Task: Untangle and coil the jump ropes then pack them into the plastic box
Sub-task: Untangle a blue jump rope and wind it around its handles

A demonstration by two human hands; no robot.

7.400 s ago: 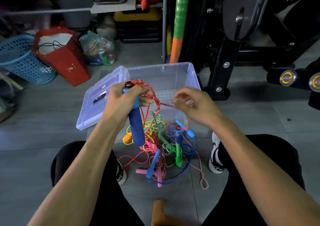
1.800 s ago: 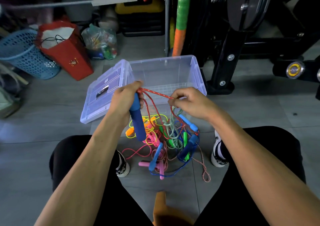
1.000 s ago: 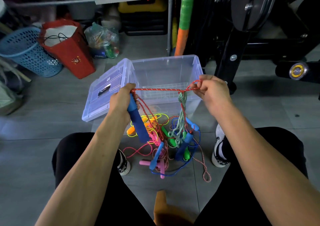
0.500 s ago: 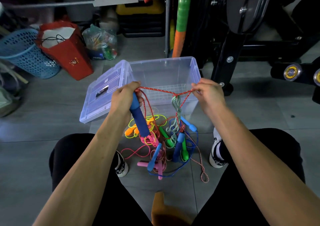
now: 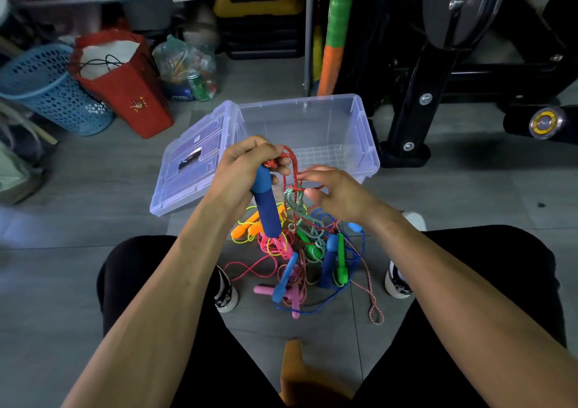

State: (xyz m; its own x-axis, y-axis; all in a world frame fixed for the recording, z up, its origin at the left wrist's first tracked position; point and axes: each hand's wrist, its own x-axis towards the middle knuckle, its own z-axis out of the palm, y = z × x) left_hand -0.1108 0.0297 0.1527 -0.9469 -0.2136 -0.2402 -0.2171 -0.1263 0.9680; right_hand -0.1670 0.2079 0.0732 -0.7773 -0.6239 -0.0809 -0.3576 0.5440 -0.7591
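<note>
left hand [image 5: 247, 170] – fist round blue handle [image 5: 266, 207], red rope [image 5: 292, 170] looped on top | right hand [image 5: 336, 193] – fingers loose, touching rope | tangle [image 5: 300, 251] at 6 o'clock of plastic box [image 5: 366, 132] | risk: pulling likely tightens green-cord [image 5: 292, 199] snag

Dark blue handle [image 5: 266, 207] trailing red-and-white speckled rope [image 5: 292, 170]. Tangle [image 5: 300, 251] showing pink, yellow, green, blue, orange. Box [image 5: 359, 132] looking clear, lid [image 5: 194, 163] looking bluish. Basket [image 5: 47, 92] showing light blue with holes. Bag [image 5: 134, 95] showing red.
</note>
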